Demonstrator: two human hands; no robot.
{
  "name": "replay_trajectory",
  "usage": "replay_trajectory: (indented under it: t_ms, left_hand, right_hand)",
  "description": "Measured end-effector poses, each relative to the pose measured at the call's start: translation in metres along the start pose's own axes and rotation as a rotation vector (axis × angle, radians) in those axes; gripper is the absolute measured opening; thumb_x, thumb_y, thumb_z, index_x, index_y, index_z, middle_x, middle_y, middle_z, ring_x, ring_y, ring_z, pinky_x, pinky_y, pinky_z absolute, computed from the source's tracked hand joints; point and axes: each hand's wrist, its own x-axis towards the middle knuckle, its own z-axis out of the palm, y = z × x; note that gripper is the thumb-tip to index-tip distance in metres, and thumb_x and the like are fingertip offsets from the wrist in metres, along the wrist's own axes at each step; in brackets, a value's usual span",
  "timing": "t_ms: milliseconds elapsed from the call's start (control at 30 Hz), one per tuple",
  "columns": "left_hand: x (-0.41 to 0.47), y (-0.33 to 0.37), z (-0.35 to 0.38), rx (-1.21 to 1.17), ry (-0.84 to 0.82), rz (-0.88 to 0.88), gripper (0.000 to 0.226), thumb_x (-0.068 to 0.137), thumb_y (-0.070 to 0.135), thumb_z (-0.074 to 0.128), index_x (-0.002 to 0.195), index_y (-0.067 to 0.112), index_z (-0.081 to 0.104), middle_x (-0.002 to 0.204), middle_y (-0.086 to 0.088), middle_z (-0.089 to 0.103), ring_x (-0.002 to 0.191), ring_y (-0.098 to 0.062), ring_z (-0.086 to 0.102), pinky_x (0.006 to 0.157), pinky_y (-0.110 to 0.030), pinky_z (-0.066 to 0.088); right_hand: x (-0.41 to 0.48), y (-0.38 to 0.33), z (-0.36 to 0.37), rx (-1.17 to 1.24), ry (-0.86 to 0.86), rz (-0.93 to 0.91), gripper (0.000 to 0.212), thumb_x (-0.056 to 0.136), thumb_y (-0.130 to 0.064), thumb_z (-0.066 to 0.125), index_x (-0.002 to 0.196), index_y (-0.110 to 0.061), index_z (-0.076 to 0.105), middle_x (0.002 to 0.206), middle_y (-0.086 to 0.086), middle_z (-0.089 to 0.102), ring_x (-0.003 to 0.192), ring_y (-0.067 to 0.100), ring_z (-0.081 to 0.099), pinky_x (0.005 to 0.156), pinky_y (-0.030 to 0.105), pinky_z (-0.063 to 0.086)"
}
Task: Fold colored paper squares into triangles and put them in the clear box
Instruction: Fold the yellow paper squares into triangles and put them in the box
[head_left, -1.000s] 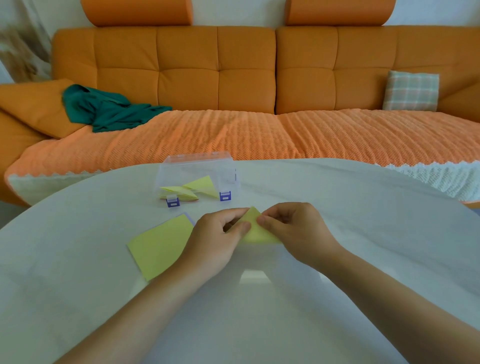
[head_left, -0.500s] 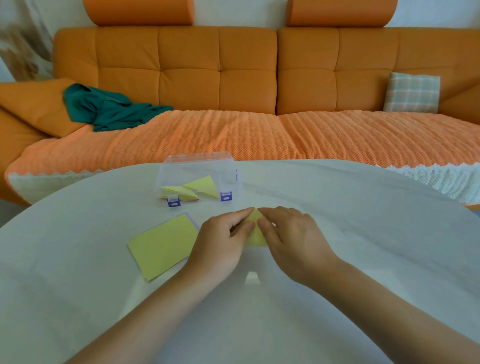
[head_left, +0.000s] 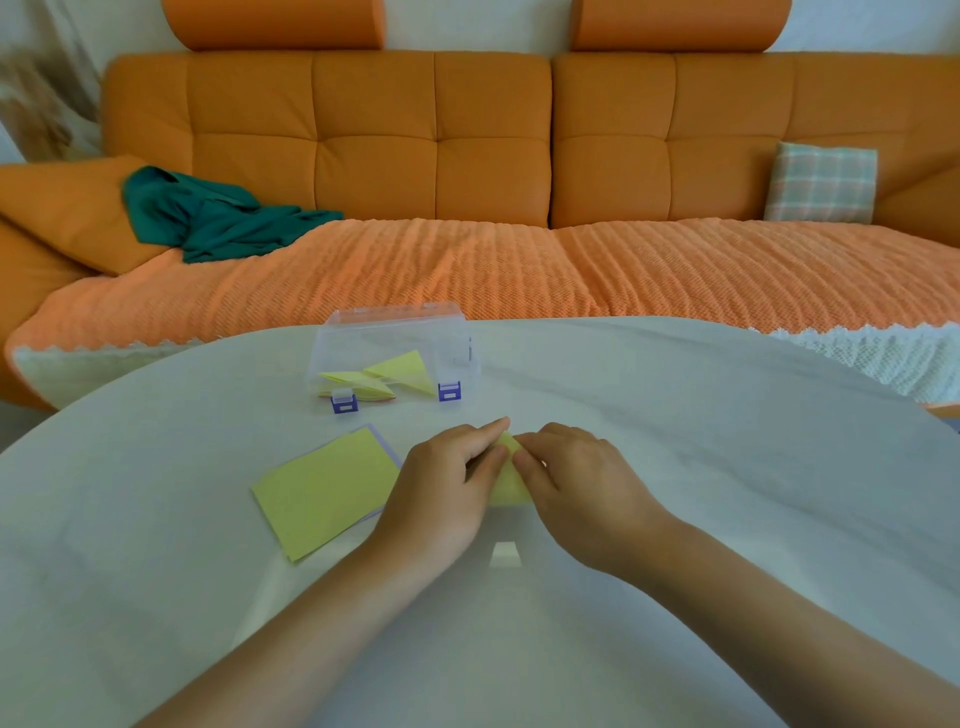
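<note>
Yellow paper (head_left: 508, 480) lies pinned flat on the worktop (head_left: 675, 441) between your left hand (head_left: 441, 488) and right hand (head_left: 576, 483), with the clear box (head_left: 395, 332) just beyond, far-left, nearer your left hand.

A crumpled dark-green cloth (head_left: 218, 218) and a plaid cushion (head_left: 821, 183) at opposite ends of an orange tufted sofa (head_left: 431, 140).

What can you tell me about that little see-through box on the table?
The clear box looks like thin transparent plastic, rectangular, with two purple-blue latches on its near side. It sits flat on the white table, beyond the hands and the stack of paper squares, which do not touch it. Inside lie several folded yellow triangles. I cannot tell whether a lid is on.
</note>
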Motion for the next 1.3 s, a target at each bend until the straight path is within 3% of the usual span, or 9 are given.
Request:
replay_trajectory:
  t_ms: [133, 300, 433, 567, 767, 833, 1033, 1200, 1300]
  left_hand:
    - [0.001, 0.001, -0.003, -0.017, 0.028, -0.026, 0.035, 0.099, 0.025, 0.059, 0.133, 0.030, 0.062, 0.117, 0.019, 0.069, 0.097, 0.012, 0.057, 0.081, 0.002, 0.036]
    - [0.001, 0.002, -0.008, -0.064, 0.045, -0.045, 0.035, 0.096, 0.027, 0.063, 0.132, 0.032, 0.063, 0.087, 0.025, 0.067, 0.080, 0.011, 0.057, 0.073, -0.001, 0.037]
    - [0.000, 0.005, -0.006, -0.002, 0.040, 0.035, 0.032, 0.098, 0.020, 0.061, 0.129, 0.027, 0.067, 0.083, 0.008, 0.061, 0.076, 0.000, 0.053, 0.067, -0.007, 0.036]
    - [-0.002, 0.006, -0.003, 0.018, 0.030, 0.066, 0.031, 0.100, 0.017, 0.058, 0.128, 0.024, 0.067, 0.075, 0.009, 0.053, 0.072, 0.004, 0.050, 0.065, -0.007, 0.032]
    - [-0.001, 0.005, -0.003, 0.038, 0.019, 0.082, 0.029, 0.100, 0.019, 0.058, 0.125, 0.026, 0.069, 0.079, 0.005, 0.057, 0.073, 0.001, 0.051, 0.064, -0.009, 0.034]
    - [-0.001, 0.004, -0.002, 0.036, 0.021, 0.088, 0.026, 0.099, 0.021, 0.059, 0.121, 0.026, 0.071, 0.079, 0.003, 0.058, 0.073, -0.003, 0.051, 0.063, -0.011, 0.035]
    - [-0.002, 0.002, -0.001, 0.081, -0.055, 0.017, 0.023, 0.099, 0.027, 0.059, 0.117, 0.027, 0.074, 0.081, 0.005, 0.062, 0.076, -0.005, 0.055, 0.065, -0.013, 0.037]
    - [-0.005, 0.001, -0.008, 0.161, -0.209, -0.091, 0.030, 0.096, 0.032, 0.057, 0.125, 0.033, 0.067, 0.092, 0.016, 0.069, 0.087, 0.000, 0.061, 0.068, -0.009, 0.041]
    - [-0.006, -0.001, -0.012, 0.335, -0.184, -0.015, 0.033, 0.092, 0.035, 0.061, 0.125, 0.032, 0.063, 0.094, 0.015, 0.059, 0.088, -0.003, 0.052, 0.072, -0.015, 0.039]
  right_hand:
    - [0.004, 0.006, -0.002, 0.391, 0.094, 0.153, 0.019, 0.097, -0.039, 0.057, 0.087, -0.032, 0.072, 0.070, -0.021, 0.062, 0.066, -0.003, 0.056, 0.056, 0.015, 0.037]
    - [0.007, 0.008, -0.004, 0.558, 0.087, 0.218, 0.021, 0.094, -0.033, 0.063, 0.076, -0.028, 0.072, 0.068, -0.012, 0.067, 0.052, 0.000, 0.052, 0.046, 0.011, 0.038]
    - [0.003, 0.003, -0.004, 0.454, 0.047, 0.164, 0.020, 0.100, -0.036, 0.052, 0.090, -0.032, 0.069, 0.075, -0.018, 0.064, 0.065, 0.001, 0.056, 0.058, 0.018, 0.040]
    - [-0.001, -0.005, 0.000, 0.180, 0.030, 0.045, 0.032, 0.106, -0.031, 0.035, 0.097, -0.017, 0.062, 0.091, 0.000, 0.060, 0.088, 0.024, 0.057, 0.084, 0.040, 0.046]
    - [0.001, -0.002, -0.002, 0.111, -0.002, 0.055, 0.032, 0.106, -0.033, 0.034, 0.108, -0.024, 0.065, 0.093, -0.003, 0.057, 0.092, 0.021, 0.055, 0.089, 0.041, 0.045]
    - [0.003, 0.000, -0.004, 0.214, 0.040, 0.116, 0.027, 0.102, -0.038, 0.044, 0.110, -0.031, 0.069, 0.098, -0.009, 0.063, 0.093, 0.015, 0.058, 0.085, 0.034, 0.047]
    - [0.011, 0.009, -0.006, 0.418, -0.014, 0.280, 0.016, 0.088, -0.041, 0.066, 0.076, -0.031, 0.072, 0.070, -0.013, 0.066, 0.062, 0.002, 0.059, 0.050, 0.015, 0.040]
    - [0.013, 0.011, -0.004, 0.398, -0.133, 0.352, 0.013, 0.085, -0.036, 0.070, 0.076, -0.028, 0.076, 0.076, -0.009, 0.070, 0.069, 0.006, 0.060, 0.056, 0.020, 0.043]
    - [0.013, 0.008, -0.003, 0.323, -0.149, 0.369, 0.013, 0.084, -0.037, 0.069, 0.076, -0.029, 0.075, 0.073, -0.009, 0.067, 0.071, 0.011, 0.061, 0.059, 0.023, 0.043]
